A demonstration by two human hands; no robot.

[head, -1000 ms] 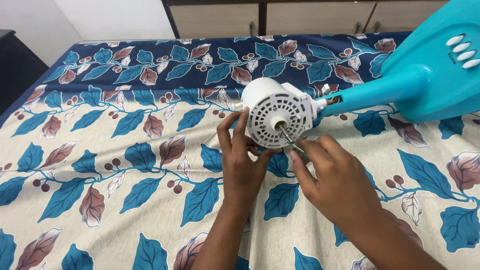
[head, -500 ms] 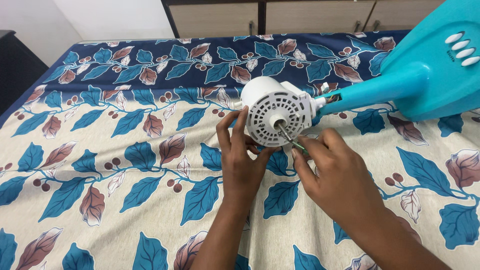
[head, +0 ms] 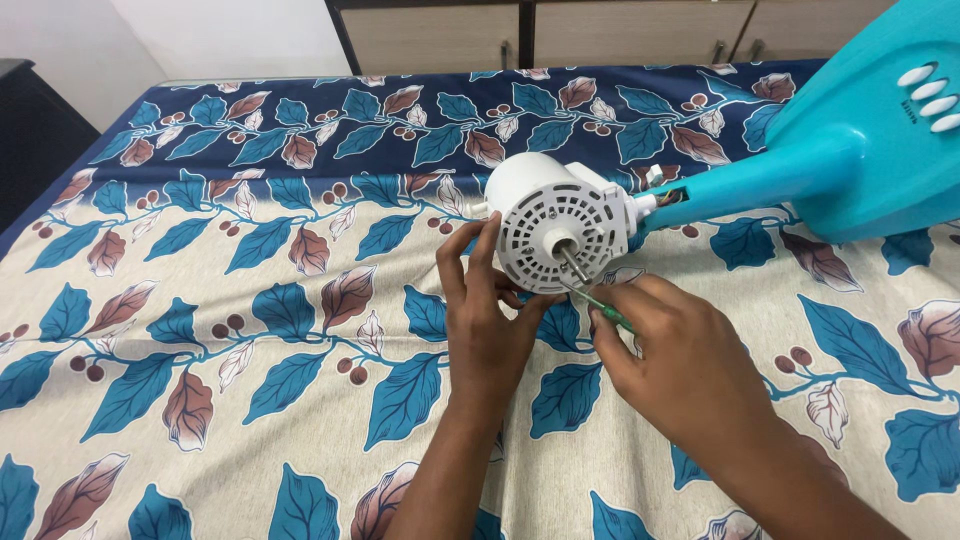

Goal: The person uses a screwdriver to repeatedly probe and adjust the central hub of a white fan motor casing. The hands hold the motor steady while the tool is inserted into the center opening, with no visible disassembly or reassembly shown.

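Partly hidden, the green-handled screwdriver (head: 600, 305) shows only a short stretch of handle and a thin shaft; the rest sits inside the right hand (head: 680, 365), whose fingers are closed in a pinch around it. Its tip meets the lower face of the white fan motor housing (head: 555, 225), though the exact spot is too small to make out. The turquoise fan stand (head: 850, 160) is cut off at the right edge, with four white buttons showing at its far end. The one housing is round and vented, with a single metal shaft pointing near, and lies on the leaf-patterned bedsheet (head: 250, 330), centre and slightly far. The left hand (head: 485, 320) has spread fingers, their tips touching the housing's left rim.
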